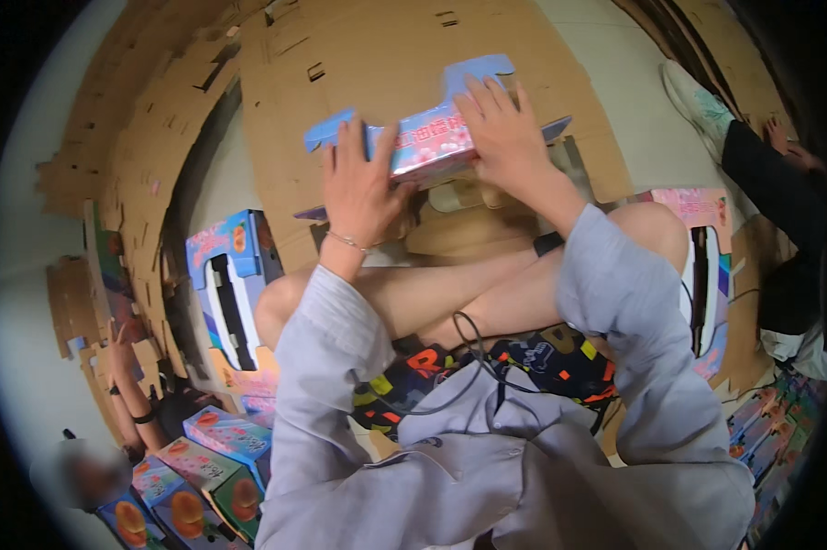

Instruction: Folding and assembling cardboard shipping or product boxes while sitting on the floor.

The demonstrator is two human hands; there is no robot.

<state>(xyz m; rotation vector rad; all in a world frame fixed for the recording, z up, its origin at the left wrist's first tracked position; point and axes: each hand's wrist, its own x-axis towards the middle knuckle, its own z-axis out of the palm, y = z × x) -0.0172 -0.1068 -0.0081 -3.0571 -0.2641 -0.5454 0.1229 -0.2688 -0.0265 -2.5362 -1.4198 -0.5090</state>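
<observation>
Two hands (363, 197) (512, 145) — fingers (344, 151) forward — over printed box (435, 140)

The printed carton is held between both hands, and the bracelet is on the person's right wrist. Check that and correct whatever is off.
The wrist is wrong: the head view shows the bracelet on the left wrist. The rest stands: the printed carton is held between the left hand and the right hand.

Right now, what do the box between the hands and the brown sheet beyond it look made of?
Box: probably printed paperboard, glossy finish, judging by thin flaps and sheen. Brown sheet: apparently matte cardboard, given tan colour and cut slots; whether corrugated, I cannot tell.
</observation>
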